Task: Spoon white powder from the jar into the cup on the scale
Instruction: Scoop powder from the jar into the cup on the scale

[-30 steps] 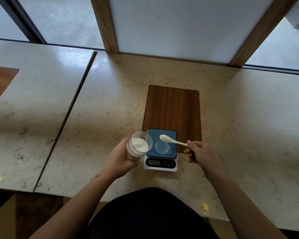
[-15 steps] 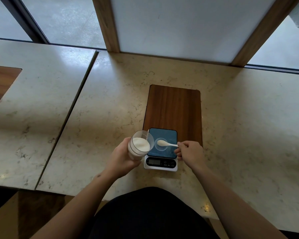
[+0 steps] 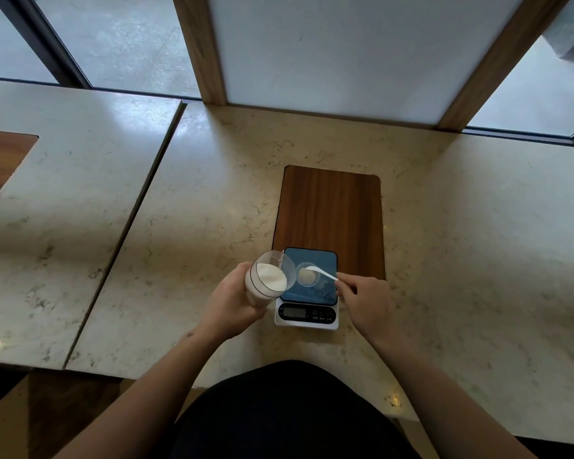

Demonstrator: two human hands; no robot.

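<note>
A: What do the fingers rest over?
B: A marble counter point(image 3: 478, 260) beneath tall windows point(image 3: 120, 38). The left hand point(image 3: 229, 303) wraps the glass jar point(image 3: 269, 279) of white powder point(image 3: 272, 275), tilted.
A: And the right hand point(image 3: 367, 301)?
B: Its fingers pinch a white spoon point(image 3: 320, 272), bowl over the small cup point(image 3: 308, 274) on the scale point(image 3: 307, 311), beyond which lies a wooden inlay point(image 3: 330, 220).

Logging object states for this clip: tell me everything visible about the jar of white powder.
The clear round jar looks like glass or plastic, lidless, with a thin dark line around its wall. It is lifted and tilted, its open mouth toward the small clear cup on the blue-topped digital scale. White powder fills most of it, lying slanted inside. The left hand wraps its lower body; nothing else visibly touches it.
</note>
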